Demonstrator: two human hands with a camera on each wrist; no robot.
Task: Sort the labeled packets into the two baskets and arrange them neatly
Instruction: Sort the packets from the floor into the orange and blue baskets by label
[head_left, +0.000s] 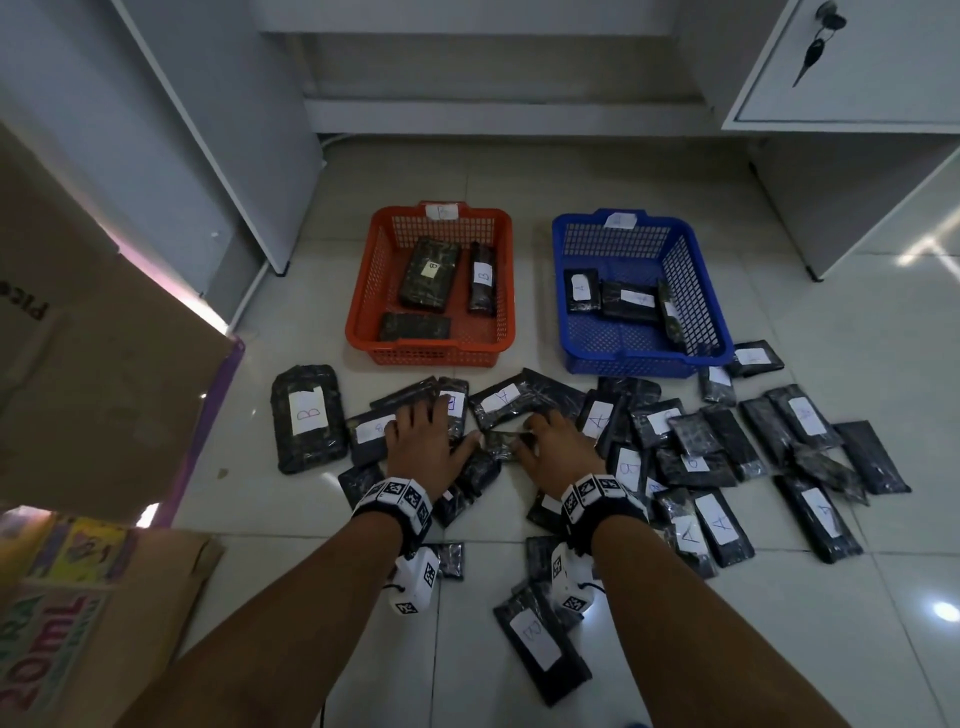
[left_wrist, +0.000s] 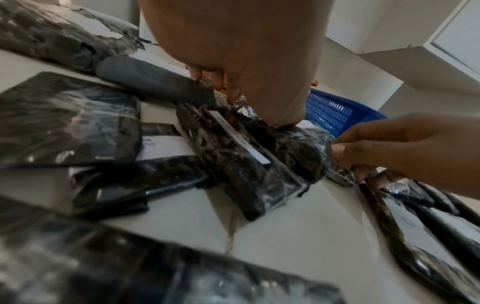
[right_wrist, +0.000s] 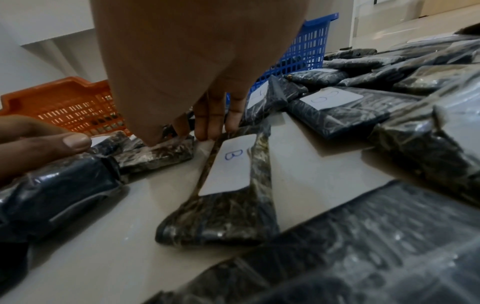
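Note:
Many dark plastic-wrapped packets with white A or B labels lie on the tiled floor. The orange basket (head_left: 431, 356), tagged B, holds three packets. The blue basket (head_left: 623, 364) holds three more, two with readable A labels. My left hand (head_left: 431, 431) lies palm down with fingers spread on packets in the middle of the pile, its thumb (right_wrist: 75, 142) resting on a dark packet. My right hand (head_left: 530, 434) pinches a small camouflage-patterned packet (head_left: 501, 441) between thumb and fingers, close beside the left thumb. A B-labelled packet (right_wrist: 228, 164) lies just under the right palm.
A large B packet (head_left: 307, 415) lies at the pile's left; more packets (head_left: 727, 457) spread right and another (head_left: 540, 644) lies between my forearms. A cardboard box (head_left: 104, 364) and printed bag (head_left: 52, 623) stand left. White cabinets (head_left: 831, 208) flank the baskets.

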